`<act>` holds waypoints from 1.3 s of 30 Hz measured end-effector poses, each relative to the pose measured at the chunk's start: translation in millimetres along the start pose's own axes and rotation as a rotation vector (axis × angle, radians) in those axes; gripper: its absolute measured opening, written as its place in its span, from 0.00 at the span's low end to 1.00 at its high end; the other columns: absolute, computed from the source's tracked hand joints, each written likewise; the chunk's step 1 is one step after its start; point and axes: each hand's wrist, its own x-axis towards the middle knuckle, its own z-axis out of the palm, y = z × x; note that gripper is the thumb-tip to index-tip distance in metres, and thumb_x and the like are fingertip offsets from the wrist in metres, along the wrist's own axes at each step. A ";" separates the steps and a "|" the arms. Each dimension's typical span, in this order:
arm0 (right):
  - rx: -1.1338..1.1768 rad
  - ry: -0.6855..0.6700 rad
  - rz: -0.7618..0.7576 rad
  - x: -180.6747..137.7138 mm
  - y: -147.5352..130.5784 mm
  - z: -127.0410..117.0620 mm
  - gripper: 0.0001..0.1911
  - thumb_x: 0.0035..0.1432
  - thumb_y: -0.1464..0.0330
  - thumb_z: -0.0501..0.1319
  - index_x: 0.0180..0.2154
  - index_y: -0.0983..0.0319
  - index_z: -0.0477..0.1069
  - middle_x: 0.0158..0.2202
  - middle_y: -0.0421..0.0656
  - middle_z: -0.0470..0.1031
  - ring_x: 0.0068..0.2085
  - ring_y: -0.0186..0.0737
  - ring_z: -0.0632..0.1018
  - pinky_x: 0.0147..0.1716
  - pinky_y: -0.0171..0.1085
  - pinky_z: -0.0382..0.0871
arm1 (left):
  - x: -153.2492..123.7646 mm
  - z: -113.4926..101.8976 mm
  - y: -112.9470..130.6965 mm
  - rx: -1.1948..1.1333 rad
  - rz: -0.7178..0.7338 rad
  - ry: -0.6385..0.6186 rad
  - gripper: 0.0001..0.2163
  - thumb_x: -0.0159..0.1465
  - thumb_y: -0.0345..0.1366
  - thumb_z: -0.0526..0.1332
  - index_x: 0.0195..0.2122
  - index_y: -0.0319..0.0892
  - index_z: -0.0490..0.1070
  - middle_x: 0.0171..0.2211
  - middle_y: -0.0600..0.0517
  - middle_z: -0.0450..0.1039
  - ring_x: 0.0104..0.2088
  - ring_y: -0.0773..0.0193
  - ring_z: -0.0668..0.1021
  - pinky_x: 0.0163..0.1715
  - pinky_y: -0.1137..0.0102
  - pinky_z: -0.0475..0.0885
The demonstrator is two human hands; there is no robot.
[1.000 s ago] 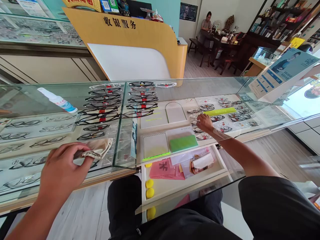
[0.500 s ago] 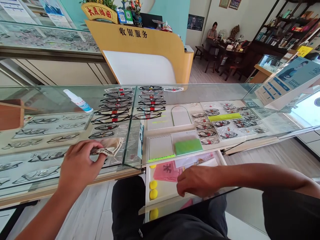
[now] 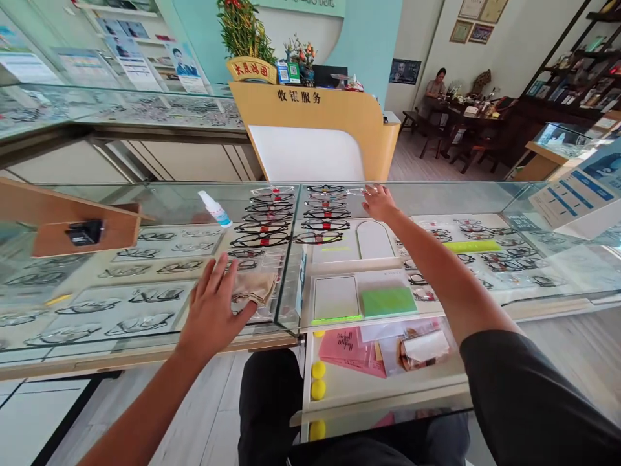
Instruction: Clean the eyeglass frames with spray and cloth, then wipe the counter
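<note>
My left hand (image 3: 213,310) is open, fingers spread over the glass counter, with its thumb at the edge of a folded beige cloth (image 3: 255,288). Stretched to the far side of the counter, my right hand (image 3: 380,202) has its fingers extended beside a pair of clear-framed eyeglasses (image 3: 356,191); whether they touch is hard to see. Dark-framed eyeglasses with red tags stand in two columns, a left one (image 3: 264,228) and a right one (image 3: 326,214). A white and blue spray bottle (image 3: 216,209) is left of them.
Below the counter's front edge, an open drawer (image 3: 388,388) holds pink packets (image 3: 347,349) and yellow balls (image 3: 318,389). A wooden stand (image 3: 87,223) is at left, a sign box (image 3: 582,188) at right. A person (image 3: 435,87) sits at a table in the back.
My left hand has let go of the cloth and opened. My right hand has moved from above the drawer to the counter's far side. The view has shifted, showing more of the left.
</note>
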 end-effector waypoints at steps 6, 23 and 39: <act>0.025 0.014 0.036 25.4 -5.9 17.9 0.30 0.75 0.60 0.50 0.68 0.70 0.72 0.73 0.61 0.68 0.74 0.71 0.61 0.71 0.67 0.54 | -2.7 5.2 -6.9 0.004 0.014 0.013 0.46 0.68 0.46 0.58 0.83 0.43 0.38 0.82 0.36 0.47 0.81 0.34 0.51 0.75 0.37 0.57; 0.469 0.098 -0.436 -225.2 -94.3 -165.5 0.33 0.80 0.52 0.47 0.80 0.46 0.53 0.77 0.42 0.61 0.77 0.61 0.60 0.76 0.67 0.57 | -8.2 0.8 3.9 0.031 -0.010 -0.009 0.38 0.67 0.50 0.59 0.76 0.37 0.61 0.72 0.31 0.60 0.74 0.31 0.61 0.69 0.41 0.61; 0.461 -0.561 -0.221 -332.7 -73.2 14.7 0.44 0.76 0.47 0.53 0.78 0.70 0.54 0.81 0.62 0.52 0.80 0.69 0.51 0.77 0.66 0.49 | 0.5 -1.9 24.4 0.059 -0.007 -0.042 0.43 0.69 0.55 0.52 0.79 0.32 0.50 0.80 0.34 0.49 0.76 0.28 0.54 0.74 0.33 0.54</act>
